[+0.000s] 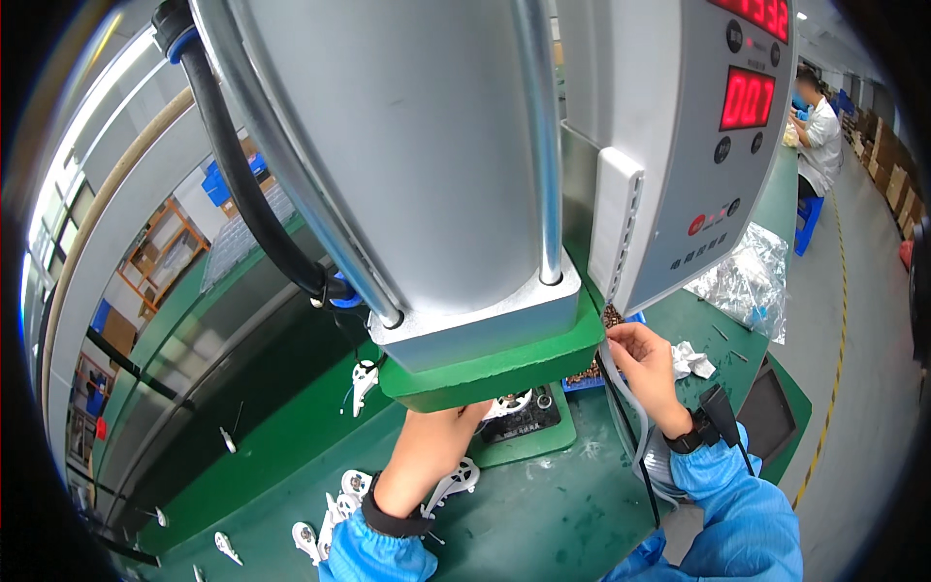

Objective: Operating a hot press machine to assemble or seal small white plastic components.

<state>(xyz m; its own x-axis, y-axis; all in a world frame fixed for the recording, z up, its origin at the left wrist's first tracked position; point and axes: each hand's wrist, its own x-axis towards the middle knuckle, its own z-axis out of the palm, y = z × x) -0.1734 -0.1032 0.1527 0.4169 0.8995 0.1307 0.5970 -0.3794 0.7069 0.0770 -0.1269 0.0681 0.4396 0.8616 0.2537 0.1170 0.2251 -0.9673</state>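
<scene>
My left hand [441, 427] reaches under the green plate [495, 367] of a press, and its fingers are hidden there. Close to it, a white plastic part [508, 404] rests on a black fixture [529, 423] set on a green base. Thumb and forefinger of my right hand [648, 371] are pinched together beside a blue tray [585, 385] of small copper-coloured pieces [611, 316]. What they hold, if anything, is too small to make out. Another white part [456, 481] lies by my left wrist.
Overhead stands the grey press cylinder [398, 145] with steel rods. A control box [679, 155] with red digits hangs right. Grey tubing [635, 436] runs by my right wrist. Several white parts [335, 509] lie left. A clear plastic bag [747, 281] and a seated person [822, 141] are farther right.
</scene>
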